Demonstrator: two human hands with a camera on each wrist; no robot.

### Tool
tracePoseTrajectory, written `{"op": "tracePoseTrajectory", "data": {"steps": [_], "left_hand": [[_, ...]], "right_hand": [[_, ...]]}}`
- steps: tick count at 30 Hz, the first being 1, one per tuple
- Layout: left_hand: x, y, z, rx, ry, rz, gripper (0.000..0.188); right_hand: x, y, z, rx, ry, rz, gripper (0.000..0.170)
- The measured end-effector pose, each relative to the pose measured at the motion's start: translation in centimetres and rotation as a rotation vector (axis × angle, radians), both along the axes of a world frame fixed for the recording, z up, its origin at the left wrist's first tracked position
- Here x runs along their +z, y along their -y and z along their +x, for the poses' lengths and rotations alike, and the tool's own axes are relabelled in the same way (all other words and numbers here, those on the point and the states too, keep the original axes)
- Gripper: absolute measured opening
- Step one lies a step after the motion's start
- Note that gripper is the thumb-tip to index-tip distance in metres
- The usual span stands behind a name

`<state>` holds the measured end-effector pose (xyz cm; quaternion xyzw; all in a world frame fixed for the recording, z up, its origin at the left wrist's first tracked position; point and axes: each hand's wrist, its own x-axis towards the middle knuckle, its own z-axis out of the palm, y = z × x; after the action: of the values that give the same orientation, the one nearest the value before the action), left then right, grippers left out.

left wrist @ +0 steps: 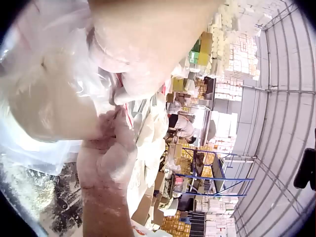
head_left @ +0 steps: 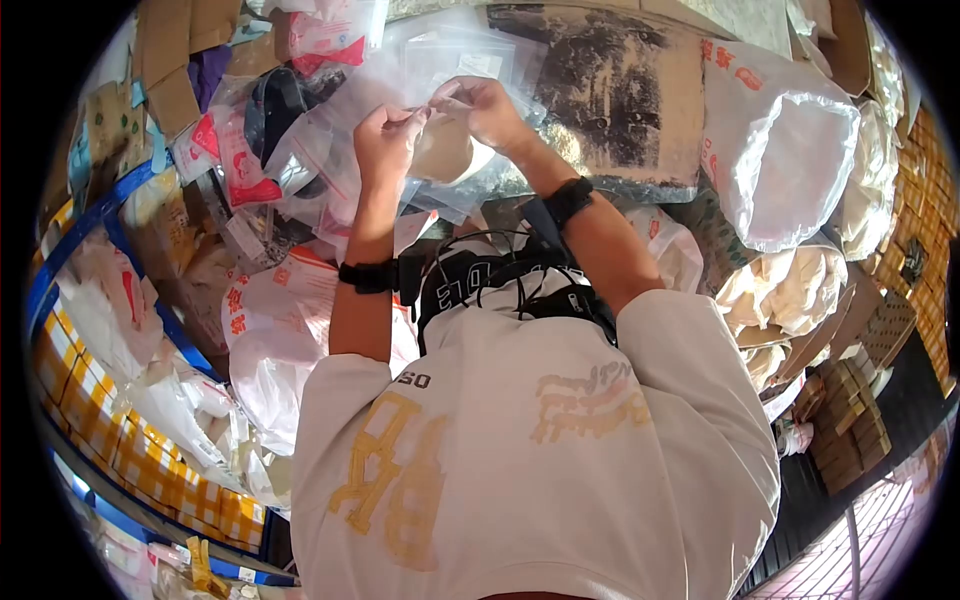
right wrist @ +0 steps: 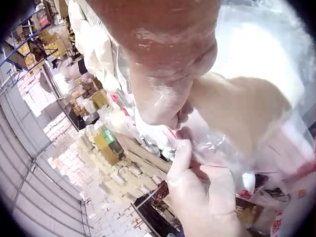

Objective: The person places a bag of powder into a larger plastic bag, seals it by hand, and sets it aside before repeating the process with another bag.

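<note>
Both hands meet at the top edge of a clear plastic bag (left wrist: pixel 49 98) that holds something flat and beige. The left hand (head_left: pixel 388 145) pinches the bag's edge between thumb and fingers. Close beside it, the right hand (head_left: pixel 482 112) pinches the same edge. In the right wrist view the right hand (right wrist: pixel 168 74) is large at the top, its fingertips almost touching those of the left hand (right wrist: pixel 205 197). The beige content (head_left: pixel 443 150) hangs below the fingers. Powder whitens the fingers in the left wrist view.
More clear bags (head_left: pixel 490 55) lie under the hands. A dusty cardboard sheet (head_left: pixel 675 110) is right of them, then an open white sack (head_left: pixel 800 180). Red-printed bags (head_left: pixel 285 310) crowd the left, beside a blue metal rail (head_left: pixel 120 235). Another person (left wrist: pixel 183 127) is in the background.
</note>
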<state>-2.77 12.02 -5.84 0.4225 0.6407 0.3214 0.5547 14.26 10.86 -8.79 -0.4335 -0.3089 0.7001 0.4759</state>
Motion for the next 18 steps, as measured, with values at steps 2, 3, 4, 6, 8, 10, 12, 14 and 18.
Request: {"op": "tracePoseTrajectory", "data": {"steps": [2, 3, 4, 6, 8, 10, 12, 14, 18], "left_hand": [[0.5, -0.1, 0.3, 0.060, 0.094, -0.012, 0.019], [0.8, -0.1, 0.3, 0.056, 0.088, -0.023, 0.019], [1.1, -0.2, 0.4, 0.053, 0.081, -0.034, 0.019], [1.2, -0.3, 0.3, 0.027, 0.062, -0.040, 0.019], [0.8, -0.5, 0.0, -0.015, 0.041, -0.033, 0.019], [0.5, -0.5, -0.5, -0.073, -0.043, 0.014, 0.022], [0.3, -0.6, -0.7, -0.094, -0.067, 0.032, 0.026], [0.3, -0.6, -0.9, -0.076, -0.035, 0.019, 0.030], [-0.7, -0.4, -1.8, -0.046, 0.006, -0.033, 0.029]], "right_hand": [[-0.1, 0.1, -0.3, -0.021, 0.026, -0.011, 0.007], [-0.2, 0.1, -0.4, -0.023, 0.031, -0.019, 0.007], [-0.1, 0.1, -0.5, -0.024, 0.036, -0.028, 0.007], [0.0, 0.0, -0.5, -0.007, 0.034, -0.059, 0.007], [0.8, -0.1, 0.0, 0.028, 0.022, -0.107, 0.007], [0.1, 0.0, -0.1, 0.008, -0.076, -0.027, 0.007], [-0.5, 0.0, -0.1, 0.001, -0.107, 0.000, 0.008], [-0.7, 0.0, -0.3, 0.010, -0.078, -0.027, 0.008], [-0.8, 0.1, -0.1, 0.026, -0.069, -0.037, 0.007]]}}
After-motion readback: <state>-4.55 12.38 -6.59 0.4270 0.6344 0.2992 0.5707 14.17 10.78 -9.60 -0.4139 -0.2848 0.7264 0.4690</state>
